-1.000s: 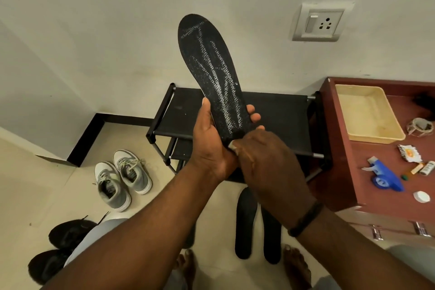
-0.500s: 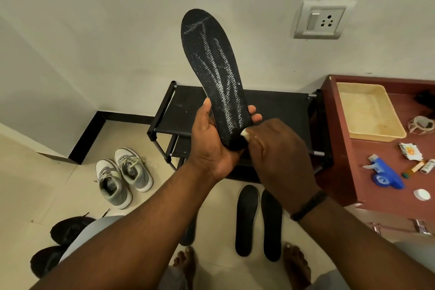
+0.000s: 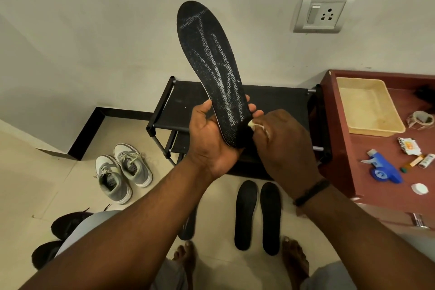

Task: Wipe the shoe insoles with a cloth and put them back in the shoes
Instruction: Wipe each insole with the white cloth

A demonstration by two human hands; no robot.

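Note:
My left hand grips the heel end of a black insole held upright in front of the wall, its surface streaked with whitish marks. Against the insole's lower right edge, my right hand is closed on a small pale cloth, of which only a bit shows between the fingers. Two more black insoles lie side by side on the floor below, and part of another insole shows under my left forearm. Grey sneakers stand on the floor at left; black shoes sit nearer, partly hidden by my arm.
A black shoe rack stands against the wall behind my hands. At right a red-brown cabinet carries a yellow tray, a blue tape dispenser and small items. A wall socket is above. My bare feet are on the tiled floor.
My right hand with the cloth has shifted slightly up and to the right along the insole's heel edge. The insole stays upright in my left hand.

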